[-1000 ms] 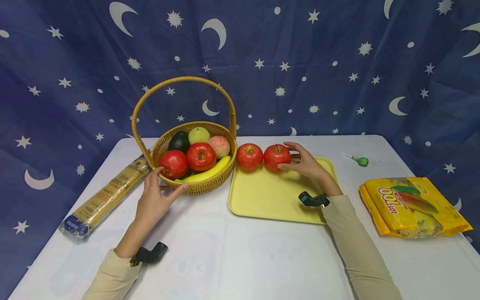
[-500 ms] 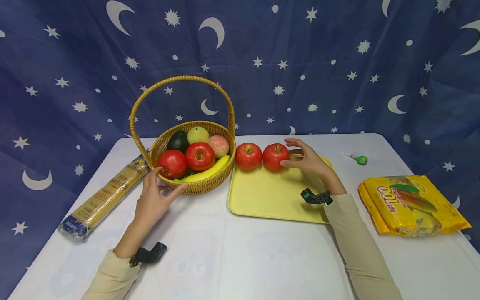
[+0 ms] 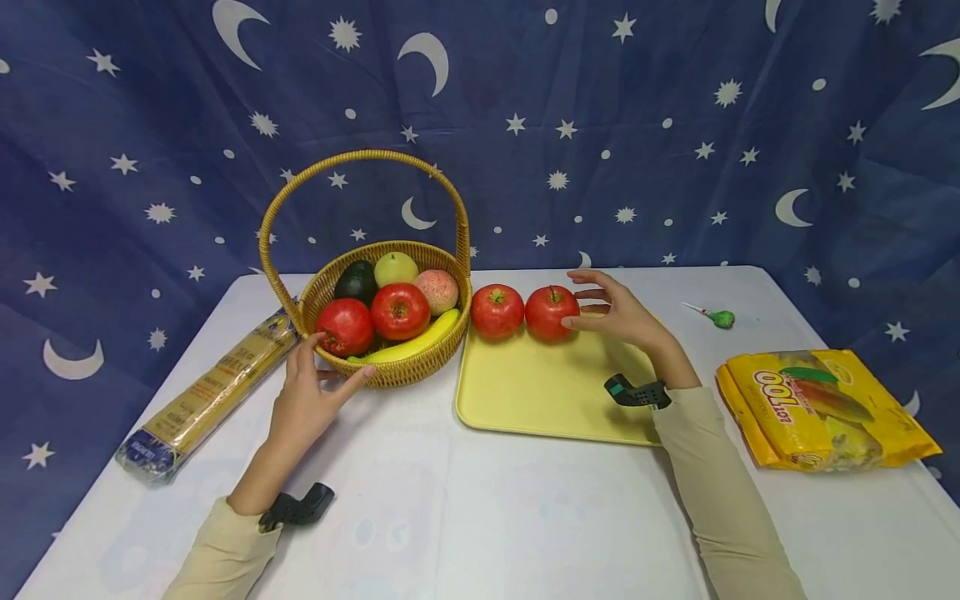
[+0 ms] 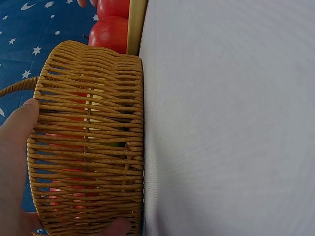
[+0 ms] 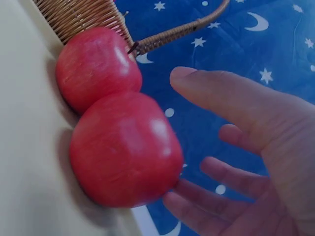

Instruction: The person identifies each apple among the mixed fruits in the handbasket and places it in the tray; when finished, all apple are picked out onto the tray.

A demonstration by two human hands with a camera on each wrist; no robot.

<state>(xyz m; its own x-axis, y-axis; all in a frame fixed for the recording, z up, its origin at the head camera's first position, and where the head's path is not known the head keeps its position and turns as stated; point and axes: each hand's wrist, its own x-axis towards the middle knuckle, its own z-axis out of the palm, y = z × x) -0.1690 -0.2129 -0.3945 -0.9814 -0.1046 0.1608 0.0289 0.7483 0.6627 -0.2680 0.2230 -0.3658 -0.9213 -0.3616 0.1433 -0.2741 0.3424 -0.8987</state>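
Just changed: the right hand (image 3: 618,312) has eased outward from the right apple (image 3: 552,313), thumb and fingers a little further from it than a second ago; both apples keep their places.
What that means: the hold on the right apple appears to be over, and the fruit seems steady by itself.
Right-hand fingers: parted in a wide, loosely bent C, with nothing in their grasp; the tips hang right by the apple's outer side, and whether any of them brushes its skin I cannot tell.
Left-hand fingers: the left hand (image 3: 303,400) spreads its thumb and fingers well apart against the near left wall and rim of the wicker basket (image 3: 412,369), touching the weave; its position is unchanged.
Apple pair: the right apple sits stem up on the yellow tray (image 3: 555,392), toward the back left, with the left apple (image 3: 497,312) just beside it, between it and the basket.
Basket load: avocado (image 3: 357,283), pale green fruit (image 3: 396,269), peach (image 3: 437,290), banana (image 3: 412,342), another red apple (image 3: 401,311) and a likely pomegranate (image 3: 345,327).
Table edges: spaghetti pack (image 3: 213,387) left; lollipop (image 3: 723,319) and yellow mango-print bag (image 3: 825,408) right.
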